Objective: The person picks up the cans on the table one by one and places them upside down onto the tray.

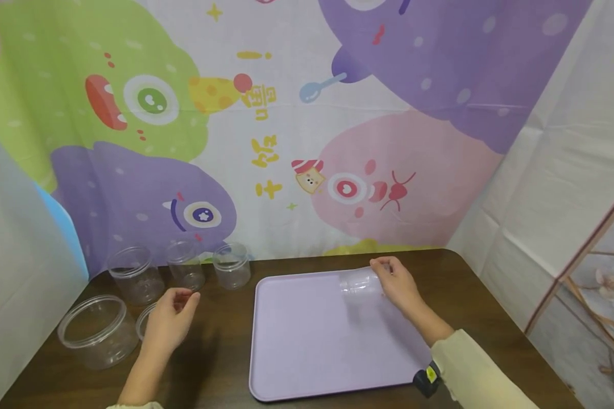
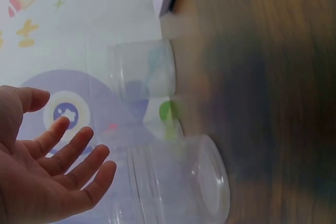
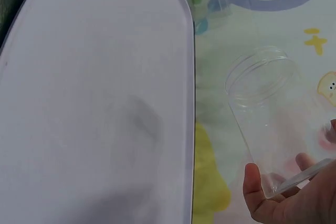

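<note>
My right hand (image 1: 400,287) grips a clear plastic jar (image 1: 359,284) by its base end, over the far part of a lilac tray (image 1: 297,335). In the right wrist view the jar (image 3: 273,119) is tilted, with its threaded mouth pointing away from the fingers, and nothing shows inside it. My left hand (image 1: 166,322) hovers left of the tray, in front of a group of clear jars. The left wrist view shows that hand (image 2: 58,174) with its fingers spread and loosely bent, holding nothing.
At the back left stand a small jar (image 1: 232,271), a narrow jar (image 1: 186,271) and a larger one (image 1: 139,278). A wide jar (image 1: 98,335) is nearer; another jar (image 1: 142,322) is partly behind my left hand. A cartoon-printed cloth (image 1: 266,227) hangs behind the brown table (image 1: 220,363).
</note>
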`<state>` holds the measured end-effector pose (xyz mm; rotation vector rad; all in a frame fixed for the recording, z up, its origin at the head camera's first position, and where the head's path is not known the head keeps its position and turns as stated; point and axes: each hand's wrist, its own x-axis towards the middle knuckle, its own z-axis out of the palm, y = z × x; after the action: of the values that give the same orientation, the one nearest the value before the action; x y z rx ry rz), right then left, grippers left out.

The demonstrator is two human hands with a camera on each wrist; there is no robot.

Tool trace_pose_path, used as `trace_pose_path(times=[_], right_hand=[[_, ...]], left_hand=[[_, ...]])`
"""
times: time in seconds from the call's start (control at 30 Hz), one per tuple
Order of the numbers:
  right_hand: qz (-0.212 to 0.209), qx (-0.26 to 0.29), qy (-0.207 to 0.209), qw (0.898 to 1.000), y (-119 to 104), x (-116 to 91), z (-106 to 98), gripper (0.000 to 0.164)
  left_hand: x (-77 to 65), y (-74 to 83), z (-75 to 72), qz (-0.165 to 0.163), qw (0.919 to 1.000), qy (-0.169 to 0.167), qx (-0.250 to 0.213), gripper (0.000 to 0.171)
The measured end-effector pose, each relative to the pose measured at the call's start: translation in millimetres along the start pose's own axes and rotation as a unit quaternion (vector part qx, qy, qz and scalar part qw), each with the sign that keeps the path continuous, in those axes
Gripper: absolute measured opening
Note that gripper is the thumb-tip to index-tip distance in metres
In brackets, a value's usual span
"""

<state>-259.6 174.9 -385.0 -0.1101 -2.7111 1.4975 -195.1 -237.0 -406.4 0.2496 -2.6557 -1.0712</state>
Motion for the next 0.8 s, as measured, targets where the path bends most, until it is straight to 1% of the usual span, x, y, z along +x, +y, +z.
trace_pose_path(times=[0.17, 0.37, 0.53, 0.8], right_hand=[[-0.001, -0.011, -0.001, 1.000, 2, 2, -4, 0.051], [-0.001, -0.019, -0.001, 1.000, 6, 4, -7, 0.053], [-0.002, -0.031, 0.005, 1.000, 8, 5, -9, 0.054], [-0.002, -0.045, 0.004, 0.999, 9, 7, -12, 0.056]], left_hand=[[1.3, -8.2, -5.5, -0.001, 0.9995, -0.016, 0.026, 0.045], [2.0, -13.7, -11.2, 0.001, 0.9976, -0.007, 0.069, 0.044], [1.0, -16.8, -13.7, -0.009, 0.9957, -0.016, 0.090, 0.046], [1.3, -22.4, -12.3, -0.014, 0.9940, -0.009, 0.108, 0.045]])
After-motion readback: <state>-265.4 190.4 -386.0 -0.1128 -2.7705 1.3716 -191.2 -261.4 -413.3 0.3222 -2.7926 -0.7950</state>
